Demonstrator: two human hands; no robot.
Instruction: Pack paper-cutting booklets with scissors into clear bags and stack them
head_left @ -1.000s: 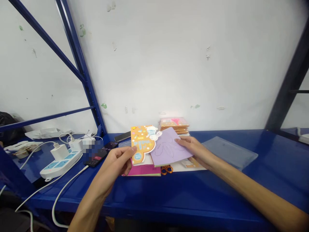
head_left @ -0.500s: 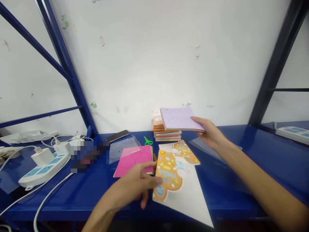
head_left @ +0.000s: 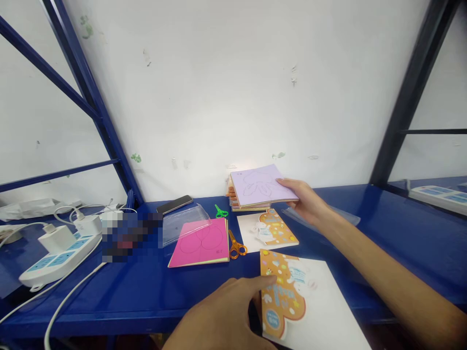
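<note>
Right hand [head_left: 304, 201] pinching lilac card [head_left: 260, 185] | left hand [head_left: 222, 316] spread, touching orange card [head_left: 279, 291] | pink pad [head_left: 199, 243] overlapping clear sleeve [head_left: 184, 224] | blue shelf [head_left: 146, 301]

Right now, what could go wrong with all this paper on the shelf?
The white sheet seems to stick out past the front edge of the blue shelf, so a bump from the left hand might tip it and the orange card off. The lilac pad in the right hand is right by the stack of packets and could knock it over.
</note>
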